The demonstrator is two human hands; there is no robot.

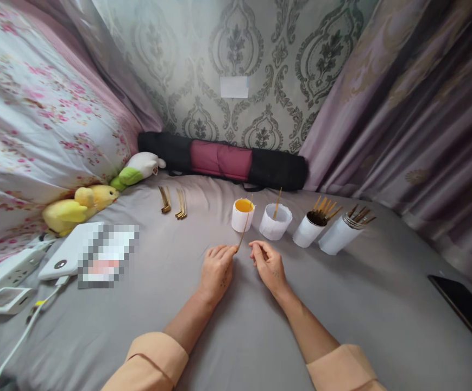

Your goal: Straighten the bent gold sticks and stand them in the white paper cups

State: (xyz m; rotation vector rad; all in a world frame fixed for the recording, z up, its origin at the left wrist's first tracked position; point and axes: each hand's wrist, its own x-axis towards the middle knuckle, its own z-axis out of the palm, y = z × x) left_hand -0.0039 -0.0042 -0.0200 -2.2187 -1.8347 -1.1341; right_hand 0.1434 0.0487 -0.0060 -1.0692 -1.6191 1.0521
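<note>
The left hand [218, 270] pinches a thin stick [243, 237] by one end; whether the curled right hand [270, 266] holds anything, I cannot tell.

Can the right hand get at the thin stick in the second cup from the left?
Probably yes: the right hand is just in front of that cup, nothing visible stands between them, and the thin stick pokes up out of it.

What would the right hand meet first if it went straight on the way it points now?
Probably the thin stick in the left hand, then perhaps the yellow-filled cup; depth is unclear.
</note>
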